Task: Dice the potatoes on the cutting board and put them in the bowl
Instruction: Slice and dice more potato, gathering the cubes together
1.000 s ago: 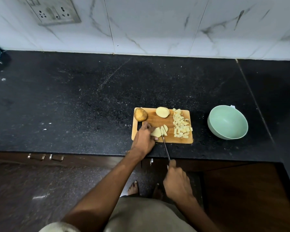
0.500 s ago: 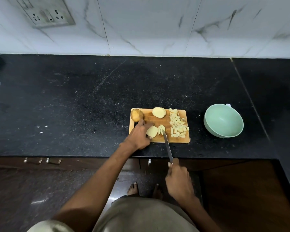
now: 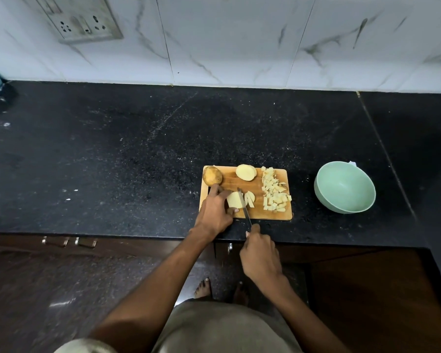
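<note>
Potatoes on the cutting board (image 3: 255, 214): one whole potato (image 3: 213, 175), one half (image 3: 246, 172), one diced pile (image 3: 275, 192). Left hand (image 3: 214, 212) pins a potato piece (image 3: 233, 200), right hand (image 3: 261, 256) grips one knife (image 3: 244, 206); one bowl (image 3: 344, 190) waits right.

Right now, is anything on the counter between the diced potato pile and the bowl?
Nothing visible. Right of the diced pile there is only the board's edge and bare black counter up to the green bowl.

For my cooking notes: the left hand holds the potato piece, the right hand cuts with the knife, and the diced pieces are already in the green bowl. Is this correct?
Not quite. In the head view the diced pieces lie on the cutting board; the green bowl holds none. The left hand, potato piece, right hand and knife are as stated.
</note>
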